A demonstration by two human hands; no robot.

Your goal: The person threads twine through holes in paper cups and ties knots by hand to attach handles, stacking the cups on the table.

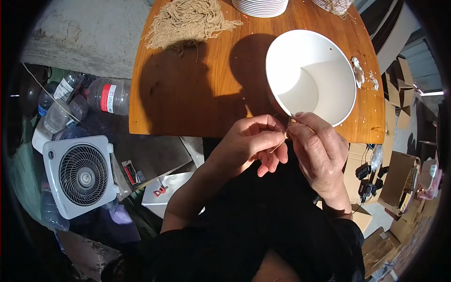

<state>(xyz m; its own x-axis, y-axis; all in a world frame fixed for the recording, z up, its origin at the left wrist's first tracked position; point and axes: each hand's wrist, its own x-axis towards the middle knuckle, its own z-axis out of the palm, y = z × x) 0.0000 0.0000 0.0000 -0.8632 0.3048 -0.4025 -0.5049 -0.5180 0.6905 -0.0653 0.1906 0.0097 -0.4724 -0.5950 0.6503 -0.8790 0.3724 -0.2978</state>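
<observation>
Both hands meet in front of the table's near edge. My left hand (253, 141) pinches a thin tan cord (277, 147) between thumb and forefinger, its other fingers loosely curled. My right hand (322, 152) is closed too, its fingertips on the cord close to the left thumb; a small brownish bit shows at those fingertips, too small to name. Just beyond the hands, a large white paper bucket (336, 89) lies tilted with its mouth towards me and a small hole near its rim. A pointed orange-tan thing (248, 111) shows behind my left hand, mostly hidden.
On the wooden table (218, 110) lies a heap of tan cords (190, 21). Stacked white buckets (260, 7) stand at the far edge, crumpled foil-like scraps (358, 73) at the right. A box fan (84, 176) and plastic bottles (109, 96) fill the left; cardboard boxes (398, 185) the right.
</observation>
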